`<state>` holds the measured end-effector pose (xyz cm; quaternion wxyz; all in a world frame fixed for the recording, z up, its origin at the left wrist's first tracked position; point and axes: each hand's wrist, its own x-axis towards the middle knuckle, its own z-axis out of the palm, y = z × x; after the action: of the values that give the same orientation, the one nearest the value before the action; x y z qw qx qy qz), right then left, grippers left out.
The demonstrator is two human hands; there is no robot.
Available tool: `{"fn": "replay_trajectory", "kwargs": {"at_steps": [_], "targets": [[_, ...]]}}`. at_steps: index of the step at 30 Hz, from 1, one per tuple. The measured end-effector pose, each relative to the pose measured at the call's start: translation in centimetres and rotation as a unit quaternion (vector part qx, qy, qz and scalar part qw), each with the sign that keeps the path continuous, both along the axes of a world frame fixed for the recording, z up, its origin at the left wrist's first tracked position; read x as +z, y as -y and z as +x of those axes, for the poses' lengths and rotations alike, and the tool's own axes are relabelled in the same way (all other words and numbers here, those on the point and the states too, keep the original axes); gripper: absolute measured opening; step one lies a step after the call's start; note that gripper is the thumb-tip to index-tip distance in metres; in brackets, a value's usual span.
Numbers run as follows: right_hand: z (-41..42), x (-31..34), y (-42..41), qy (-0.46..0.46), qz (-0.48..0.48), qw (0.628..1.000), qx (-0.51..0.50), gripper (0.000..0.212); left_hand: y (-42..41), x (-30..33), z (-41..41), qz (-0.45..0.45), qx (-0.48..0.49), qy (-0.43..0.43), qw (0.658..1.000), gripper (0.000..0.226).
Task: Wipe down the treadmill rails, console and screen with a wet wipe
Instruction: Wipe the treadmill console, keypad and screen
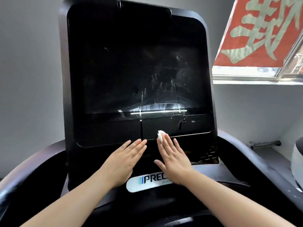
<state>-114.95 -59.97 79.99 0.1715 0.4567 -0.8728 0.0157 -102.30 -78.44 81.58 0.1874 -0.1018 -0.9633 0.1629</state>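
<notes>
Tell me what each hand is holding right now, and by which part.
The right hand presses a white wet wipe flat under its straight fingers; only the wipe's upper edge shows. The left hand holds nothing.

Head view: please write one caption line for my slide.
Right hand presses a wet wipe flat against the treadmill console below its streaked screen.

A small exercise room or home gym corner: a large black treadmill console [141, 79] with a dark screen [139, 76] fills the view against plain grey walls [29, 71]. A window [262, 74] at right carries a red banner [255, 30] with pale characters.
</notes>
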Motion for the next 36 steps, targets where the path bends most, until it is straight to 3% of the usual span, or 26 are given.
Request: {"fn": "replay_trajectory", "kwargs": {"at_steps": [5,9,12,17,20,24,31,36], "targets": [[-2.1,1.6,-0.1,-0.123,0.095,0.978,0.137,0.073,3.6,-1.5,3.0,-0.048,0.037,-0.032,0.998,0.073],[-6.6,3.2,-3.7,-0.214,0.206,0.935,0.194,0.064,6.1,-2.0,6.2,-0.050,0.076,-0.059,0.994,0.074],[-7.0,4.3,-1.8,-0.263,0.229,0.902,0.254,0.063,7.5,-2.0,8.4,-0.046,0.115,-0.085,0.989,0.076],[-2.8,3.4,6.5,-0.384,0.258,0.808,0.363,0.063,8.2,-2.1,10.3,-0.013,0.190,-0.084,0.978,0.088],[-1.1,3.7,9.7,-0.495,0.309,0.714,0.387,0.068,8.3,-1.7,11.0,0.009,0.222,-0.085,0.971,0.083],[-1.7,5.1,9.2,-0.414,0.265,0.762,0.422,0.055,8.4,-1.5,11.7,0.039,0.243,-0.055,0.968,0.092],[-0.4,5.6,10.3,-0.368,0.257,0.774,0.446,0.059,8.1,-1.3,12.0,0.079,0.230,-0.044,0.969,0.097],[4.6,5.2,15.7,-0.374,0.242,0.777,0.445,0.061,8.2,-0.8,12.1,0.125,0.216,-0.055,0.967,0.081]]}}
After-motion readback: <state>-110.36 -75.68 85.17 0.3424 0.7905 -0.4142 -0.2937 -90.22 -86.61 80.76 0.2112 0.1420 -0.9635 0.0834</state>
